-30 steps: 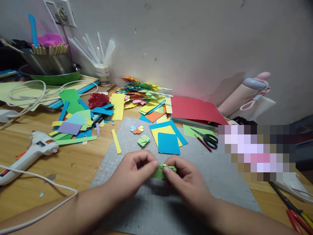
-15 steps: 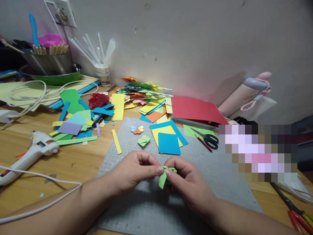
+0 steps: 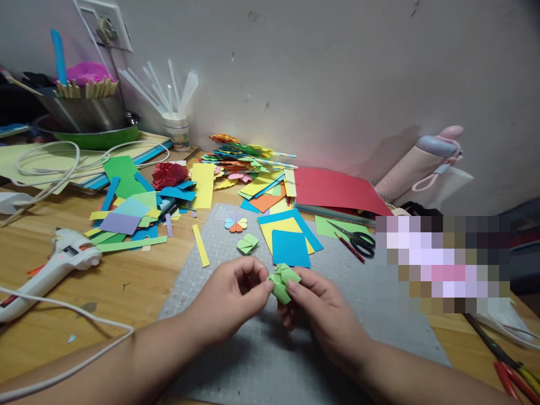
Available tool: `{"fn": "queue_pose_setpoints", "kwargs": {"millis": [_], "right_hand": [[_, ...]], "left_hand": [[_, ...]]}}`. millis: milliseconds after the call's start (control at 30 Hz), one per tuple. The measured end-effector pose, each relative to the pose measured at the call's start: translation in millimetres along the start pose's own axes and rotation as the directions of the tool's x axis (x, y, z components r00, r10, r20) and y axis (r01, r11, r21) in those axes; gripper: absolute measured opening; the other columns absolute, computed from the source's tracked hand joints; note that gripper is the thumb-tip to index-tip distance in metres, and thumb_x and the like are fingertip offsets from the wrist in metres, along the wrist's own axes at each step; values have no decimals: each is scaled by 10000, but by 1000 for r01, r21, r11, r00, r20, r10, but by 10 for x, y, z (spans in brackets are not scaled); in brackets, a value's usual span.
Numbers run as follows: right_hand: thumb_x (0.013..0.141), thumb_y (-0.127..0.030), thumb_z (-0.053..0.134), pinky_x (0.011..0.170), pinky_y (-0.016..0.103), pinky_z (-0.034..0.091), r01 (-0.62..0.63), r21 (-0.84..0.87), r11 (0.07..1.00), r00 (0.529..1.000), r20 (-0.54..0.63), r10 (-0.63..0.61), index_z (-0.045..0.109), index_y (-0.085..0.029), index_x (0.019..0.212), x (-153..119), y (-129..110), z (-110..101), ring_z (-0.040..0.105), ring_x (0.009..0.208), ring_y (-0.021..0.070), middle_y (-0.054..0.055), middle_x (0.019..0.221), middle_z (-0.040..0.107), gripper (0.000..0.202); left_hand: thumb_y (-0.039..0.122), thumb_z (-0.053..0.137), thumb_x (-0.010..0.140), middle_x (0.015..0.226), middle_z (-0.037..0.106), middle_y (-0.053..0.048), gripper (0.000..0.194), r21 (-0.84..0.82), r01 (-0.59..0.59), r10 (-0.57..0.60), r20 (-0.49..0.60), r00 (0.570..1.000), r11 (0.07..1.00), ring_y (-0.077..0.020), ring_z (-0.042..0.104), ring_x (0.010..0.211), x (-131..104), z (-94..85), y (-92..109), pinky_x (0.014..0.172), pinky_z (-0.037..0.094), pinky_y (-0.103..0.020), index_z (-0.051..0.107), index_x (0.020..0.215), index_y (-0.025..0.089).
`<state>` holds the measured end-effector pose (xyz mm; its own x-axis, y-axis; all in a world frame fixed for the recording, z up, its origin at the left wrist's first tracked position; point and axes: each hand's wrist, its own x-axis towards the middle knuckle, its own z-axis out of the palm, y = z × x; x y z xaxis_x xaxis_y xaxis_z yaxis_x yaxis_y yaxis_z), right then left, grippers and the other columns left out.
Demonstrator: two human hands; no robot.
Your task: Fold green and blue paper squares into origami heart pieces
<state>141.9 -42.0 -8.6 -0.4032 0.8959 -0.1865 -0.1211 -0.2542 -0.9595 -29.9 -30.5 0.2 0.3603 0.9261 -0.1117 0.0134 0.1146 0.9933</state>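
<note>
A folded light green paper piece (image 3: 285,282) is held up over the grey cutting mat (image 3: 236,337). My left hand (image 3: 242,292) pinches its left edge between thumb and forefinger. Thumb and fingers of my right hand (image 3: 318,301) close on its right side. Beyond my hands lie a second folded green paper piece (image 3: 247,244) and a small multicoloured paper flower (image 3: 235,223). A blue paper square (image 3: 291,247) rests on yellow and blue sheets just past the held piece.
Black-handled scissors (image 3: 360,242) and a red pencil (image 3: 352,248) lie right of the sheets. A white glue gun (image 3: 54,270) with its cable is at the left, near piled paper scraps (image 3: 122,221). Red paper (image 3: 337,191) lies behind, and red-handled pliers (image 3: 506,377) sit at the lower right.
The held green paper has been turned and raised slightly, showing more of its folded face. My left fingers have shifted a little left, to its edge.
</note>
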Motion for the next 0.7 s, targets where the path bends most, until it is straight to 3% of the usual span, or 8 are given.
{"fn": "queue_pose_setpoints", "kwargs": {"millis": [133,233,467,600,700], "right_hand": [[832,-437,594,520,227,411,32,-37,999,999,31,-31,571,-158,833,16,16,-3,498,536,93,-16,659,544,281],[813,-392,628,492,218,389,31,-87,996,999,30,-28,551,-165,845,26,24,10,477,510,90,-40,617,515,242],[788,-431,627,474,219,355,-6,-194,981,1000,-7,5,496,-174,700,25,-28,33,418,477,83,-64,539,441,301],[782,-437,635,464,221,383,-16,-134,991,998,50,23,509,-181,809,29,-11,22,457,473,85,-61,592,472,287],[810,-412,617,471,218,375,8,-131,991,999,39,-3,515,-174,781,35,12,9,465,484,83,-49,596,498,261]], "left_hand": [[249,561,773,695,507,8,144,131,-55,59,-33,998,990,-150,491,689,-13,3,0,655,399,-281,476,679,182],[243,550,782,693,498,12,146,138,-54,61,-43,997,989,-146,480,690,-12,2,-8,648,385,-274,470,676,182],[299,639,746,716,550,19,164,-71,83,-78,69,995,994,-130,508,675,22,2,-56,633,377,-251,543,771,169],[329,682,721,695,567,26,209,-164,103,-103,7,995,981,-117,512,649,44,-13,-65,636,374,-247,561,755,161],[313,701,711,671,548,39,220,-223,110,-113,-4,994,969,-96,473,592,53,-22,-85,583,349,-229,548,757,162]]}}
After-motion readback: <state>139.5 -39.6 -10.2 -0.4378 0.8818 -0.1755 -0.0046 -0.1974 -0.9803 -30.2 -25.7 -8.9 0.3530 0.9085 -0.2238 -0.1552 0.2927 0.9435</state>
